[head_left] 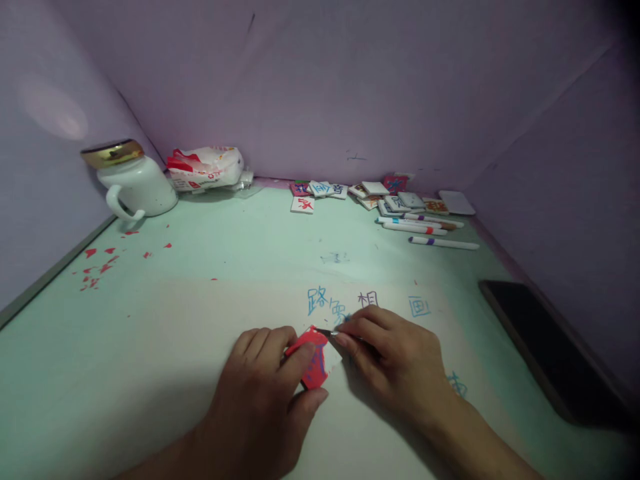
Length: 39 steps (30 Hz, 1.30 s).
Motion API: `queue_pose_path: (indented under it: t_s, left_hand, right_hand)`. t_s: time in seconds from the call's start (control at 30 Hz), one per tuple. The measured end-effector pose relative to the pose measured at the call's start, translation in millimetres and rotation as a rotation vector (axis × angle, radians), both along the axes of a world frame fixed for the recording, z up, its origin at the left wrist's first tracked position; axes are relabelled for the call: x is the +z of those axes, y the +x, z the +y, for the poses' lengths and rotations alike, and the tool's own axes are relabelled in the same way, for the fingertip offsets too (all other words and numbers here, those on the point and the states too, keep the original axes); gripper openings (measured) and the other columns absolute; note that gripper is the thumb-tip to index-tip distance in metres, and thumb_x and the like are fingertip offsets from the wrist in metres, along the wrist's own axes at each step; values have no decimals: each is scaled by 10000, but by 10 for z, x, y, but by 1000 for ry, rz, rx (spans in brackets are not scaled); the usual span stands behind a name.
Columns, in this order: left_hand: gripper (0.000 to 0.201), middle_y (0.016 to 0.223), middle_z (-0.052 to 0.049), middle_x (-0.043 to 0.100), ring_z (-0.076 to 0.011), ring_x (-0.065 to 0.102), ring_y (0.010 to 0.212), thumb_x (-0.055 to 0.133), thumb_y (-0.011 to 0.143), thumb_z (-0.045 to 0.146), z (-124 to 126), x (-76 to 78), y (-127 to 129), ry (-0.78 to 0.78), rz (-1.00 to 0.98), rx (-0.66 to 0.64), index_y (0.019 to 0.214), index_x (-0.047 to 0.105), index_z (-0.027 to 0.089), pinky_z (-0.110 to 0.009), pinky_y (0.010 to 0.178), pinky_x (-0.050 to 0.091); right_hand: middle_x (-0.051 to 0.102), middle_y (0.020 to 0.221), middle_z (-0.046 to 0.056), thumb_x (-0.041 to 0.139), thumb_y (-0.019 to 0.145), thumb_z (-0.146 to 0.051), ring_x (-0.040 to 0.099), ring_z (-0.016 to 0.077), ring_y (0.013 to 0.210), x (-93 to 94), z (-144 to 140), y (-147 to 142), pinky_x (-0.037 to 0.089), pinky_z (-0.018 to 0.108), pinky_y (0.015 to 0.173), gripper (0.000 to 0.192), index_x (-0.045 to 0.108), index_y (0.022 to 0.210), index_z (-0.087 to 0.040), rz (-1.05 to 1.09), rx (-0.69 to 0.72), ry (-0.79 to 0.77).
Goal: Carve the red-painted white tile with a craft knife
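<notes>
My left hand (267, 383) is closed around a small square tile (315, 373), gripping it between thumb and fingers. Its face is coated red with blue-purple strokes, and part of it is hidden under my thumb. My right hand (395, 357) pinches a slim craft knife (329, 333), whose dark pointed blade meets the tile's top corner, where white shows through the red. Most of the knife's handle is hidden by my fingers. Both hands are low over a pale sheet (200, 313) bearing handwritten blue and purple characters.
Red flakes (103, 267) lie at the left, near a white lidded mug (137, 187). A red-and-white plastic packet (207, 167) is at the back. Several lettered tiles (303, 205) and marker pens (443, 243) lie at the back right. A dark phone-like slab (550, 347) lies at the right. Walls surround the table.
</notes>
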State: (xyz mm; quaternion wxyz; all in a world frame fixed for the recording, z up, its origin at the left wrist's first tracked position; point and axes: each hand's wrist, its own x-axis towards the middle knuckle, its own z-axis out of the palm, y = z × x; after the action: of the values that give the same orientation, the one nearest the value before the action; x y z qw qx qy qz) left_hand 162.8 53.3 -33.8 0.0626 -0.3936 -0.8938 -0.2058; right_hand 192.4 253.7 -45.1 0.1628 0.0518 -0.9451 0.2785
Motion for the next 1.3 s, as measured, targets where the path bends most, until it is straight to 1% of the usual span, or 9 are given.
queue_pose_path:
  t_s: [0.2,0.33,0.47,0.63,0.77,0.97,1.07,1.17,1.3]
  left_hand:
    - [306,935,-70,560,-226,514,773,567,778,157,22,-11,-19,5,-17,-19,1078,545,212,-409,675,465]
    - [273,927,-75,556,-231,514,770,561,782,151,33,6,-25,13,-15,-21,1050,553,203,-415,665,470]
    - [284,937,-76,550,-233,518,786,550,790,143,27,3,-11,19,-52,-17,1067,548,204,-422,681,482]
    - [271,963,-94,550,-241,519,798,555,779,127,20,-27,23,17,-64,-8,1041,550,197,-421,679,503]
    - [258,899,-90,540,-249,512,772,570,773,106,26,-24,30,25,-60,-3,1019,552,184,-443,651,514]
    - [258,859,-81,521,-243,499,740,576,779,98,25,-24,15,46,-39,-19,1021,533,176,-451,614,520]
    - [288,869,-76,518,-240,500,749,585,779,101,17,-47,17,46,-43,-28,1047,519,181,-443,619,525]
    - [266,889,-78,519,-237,503,769,565,792,98,14,-69,18,58,-55,-48,1038,516,183,-434,639,529]
    - [241,886,-69,513,-226,501,762,559,798,100,15,-75,17,85,-77,-40,1019,524,190,-411,632,522]
  right_hand:
    - [585,628,-7,546,890,-367,545,126,592,-3,0,-37,338,245,517,266,732,752,-238,-27,-18,1]
    - [609,653,-15,573,883,-356,561,119,599,-26,23,-49,347,245,525,230,729,765,-236,-32,26,-36]
    - [595,657,-18,579,881,-340,552,118,602,-31,39,-52,344,246,529,208,722,774,-234,-38,34,-36]
    - [551,633,-23,564,883,-365,524,114,573,-10,52,-66,321,246,515,243,705,738,-230,-84,54,-12]
    - [532,629,-23,540,900,-359,506,106,555,-3,58,-36,309,242,510,256,719,773,-227,-82,73,9]
    - [508,616,-23,523,909,-350,486,103,524,-26,47,29,291,246,498,265,726,791,-226,-85,58,27]
    - [525,625,-18,533,905,-346,495,107,534,-44,23,32,288,246,498,257,715,778,-216,-45,31,20]
    - [535,635,-12,535,908,-335,497,105,540,-60,-3,27,286,243,497,260,708,763,-206,-3,-6,12]
    - [510,621,-15,536,902,-326,479,103,530,-70,-9,20,281,242,492,254,706,760,-202,9,8,19]
